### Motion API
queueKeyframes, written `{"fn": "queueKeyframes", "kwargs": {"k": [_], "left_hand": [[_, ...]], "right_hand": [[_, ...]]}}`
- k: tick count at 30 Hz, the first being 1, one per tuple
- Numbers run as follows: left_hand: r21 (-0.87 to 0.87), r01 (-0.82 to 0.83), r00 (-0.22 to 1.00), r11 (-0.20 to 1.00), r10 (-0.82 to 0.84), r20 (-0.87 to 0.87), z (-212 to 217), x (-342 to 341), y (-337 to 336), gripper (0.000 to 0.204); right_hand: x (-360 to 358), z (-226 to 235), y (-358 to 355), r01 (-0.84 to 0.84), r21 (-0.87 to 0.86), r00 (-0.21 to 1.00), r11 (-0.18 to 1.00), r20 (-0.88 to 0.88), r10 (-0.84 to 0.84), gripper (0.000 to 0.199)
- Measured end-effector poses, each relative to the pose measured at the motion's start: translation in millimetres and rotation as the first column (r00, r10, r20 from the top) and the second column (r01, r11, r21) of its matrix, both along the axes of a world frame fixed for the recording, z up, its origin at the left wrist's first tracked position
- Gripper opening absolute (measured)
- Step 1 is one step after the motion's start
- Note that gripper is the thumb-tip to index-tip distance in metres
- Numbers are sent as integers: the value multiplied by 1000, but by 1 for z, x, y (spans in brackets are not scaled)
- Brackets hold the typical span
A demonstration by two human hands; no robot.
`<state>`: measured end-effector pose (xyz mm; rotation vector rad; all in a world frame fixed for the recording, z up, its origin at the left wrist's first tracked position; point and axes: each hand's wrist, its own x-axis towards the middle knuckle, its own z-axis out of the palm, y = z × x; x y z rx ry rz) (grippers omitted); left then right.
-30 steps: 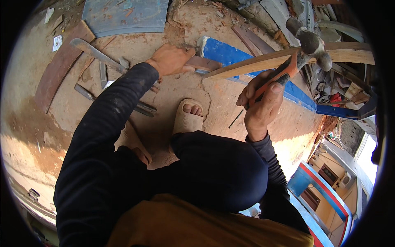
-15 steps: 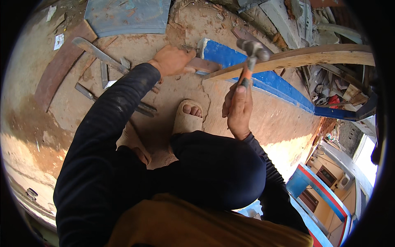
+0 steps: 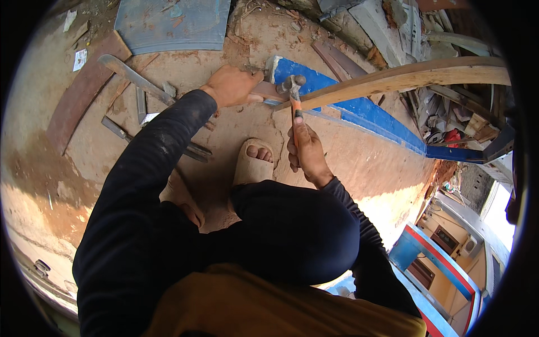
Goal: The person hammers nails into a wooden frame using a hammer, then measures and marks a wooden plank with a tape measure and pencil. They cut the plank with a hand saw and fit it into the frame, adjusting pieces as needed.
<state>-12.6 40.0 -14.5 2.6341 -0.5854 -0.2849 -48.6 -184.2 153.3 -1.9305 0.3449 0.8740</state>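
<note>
Hammering step: right hand (image 3: pixel 307 150) clenched on orange-handled hammer (image 3: pixel 293 90), head at top centre of frame, on wooden strip (image 3: pixel 404 78) end. Left hand (image 3: pixel 233 85) presses small wood piece (image 3: pixel 268 91) beside it. Next strike needs steady aim, fingers clear.

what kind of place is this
Probably an outdoor carpentry or scrap-wood work spot on bare earth. The right hand swings a hammer at a long wooden plank resting on a blue board, the left hand steadies a piece, and offcuts lie piled around.
</note>
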Motion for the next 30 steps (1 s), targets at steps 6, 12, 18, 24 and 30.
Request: {"fn": "queueKeyframes", "kwargs": {"k": [6, 12, 18, 24, 30], "left_hand": [[-9, -16, 1000, 1000, 16, -20, 3, -2, -2, 58], [20, -43, 999, 999, 43, -13, 6, 3, 2, 57], [0, -7, 999, 1000, 7, -48, 9, -2, -2, 58], [8, 15, 992, 1000, -14, -127, 13, -2, -5, 57], [-217, -41, 975, 975, -8, -221, 22, 10, -5, 58]], "right_hand": [[15, 15, -11, -9, 232, 815, 973, 565, -127, 60], [2, -7, 0, 30, 21, 992, 999, -123, -27, 59], [6, -10, -19, -78, 79, 933, 994, 356, 45, 61], [-11, -31, -29, 48, 86, 997, 995, -72, -42, 60], [-72, -58, -92, -204, -296, 933, 933, 229, 277, 57]]}}
